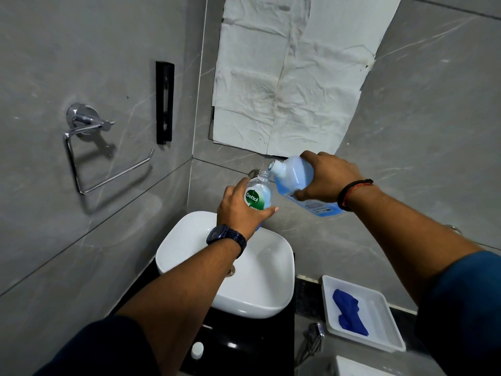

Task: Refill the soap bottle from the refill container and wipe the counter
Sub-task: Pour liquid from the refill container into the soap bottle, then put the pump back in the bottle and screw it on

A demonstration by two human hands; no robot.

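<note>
Soap bottle (259, 195), uncapped, sits at frame centre in the left hand (238, 210), fingers wrapped around it. Right hand (329, 176) fingers clamp the tilted refill container (295, 183), spout at the bottle's narrow mouth. Misalignment risks spillage, likely into the basin (260, 289) below. Tabletop (303, 294) room is tight; tray (390, 337) with blue cloth (348, 312) lower right.

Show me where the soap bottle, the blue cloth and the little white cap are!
soap bottle (257, 195): head view, on its green label.
blue cloth (348, 312): head view, middle of the cloth, in the white tray.
white cap (197, 350): head view, on its top.
</note>
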